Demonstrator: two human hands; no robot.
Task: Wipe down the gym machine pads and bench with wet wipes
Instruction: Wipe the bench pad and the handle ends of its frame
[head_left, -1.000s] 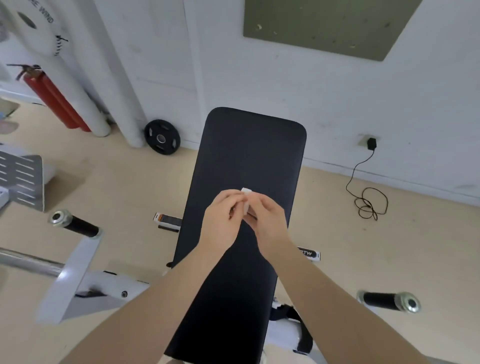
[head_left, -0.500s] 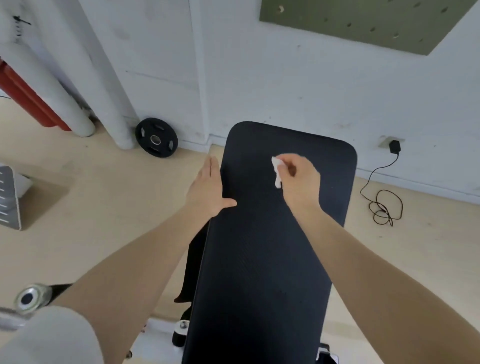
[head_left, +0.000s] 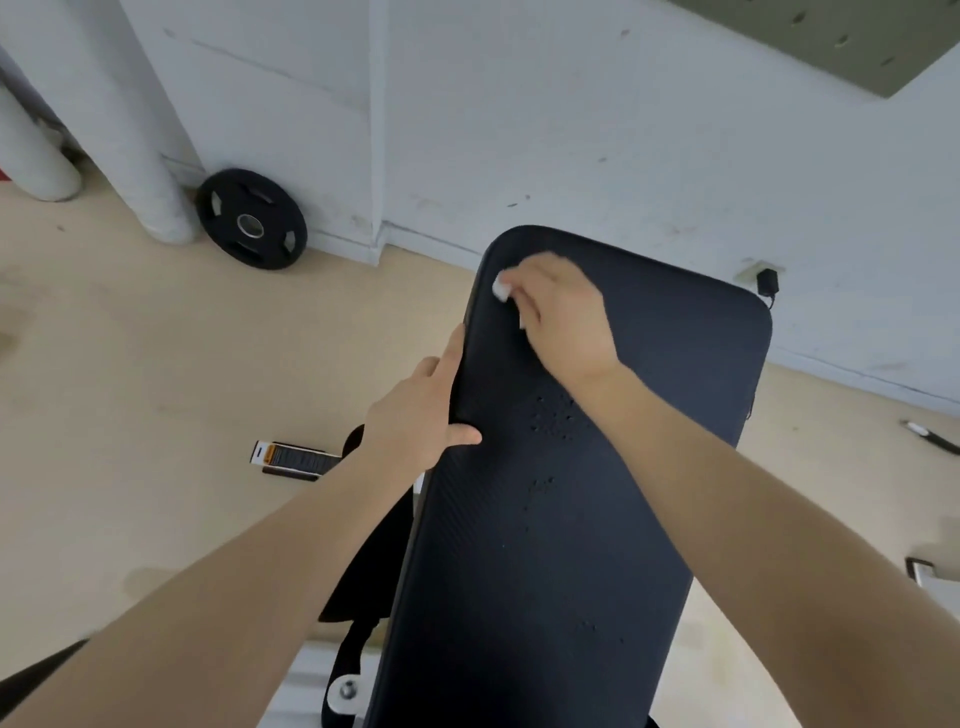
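Note:
The long black bench pad (head_left: 597, 519) runs from the bottom of the view up toward the white wall. My right hand (head_left: 563, 317) presses a small white wet wipe (head_left: 501, 287) onto the pad near its far left corner, fingers curled over it, so only a bit of the wipe shows. My left hand (head_left: 421, 415) rests on the pad's left edge with straight fingers along the side and the thumb on top.
A black weight plate (head_left: 252, 218) leans on the wall at the left, beside white pipes (head_left: 150, 156). A black charger and cable (head_left: 768, 283) hang at the wall on the right. A labelled frame foot (head_left: 293, 458) lies on the beige floor.
My right hand has slid the wipe up and left toward the pad's far left corner. My left hand stays on the left edge. The view has moved closer to the bench.

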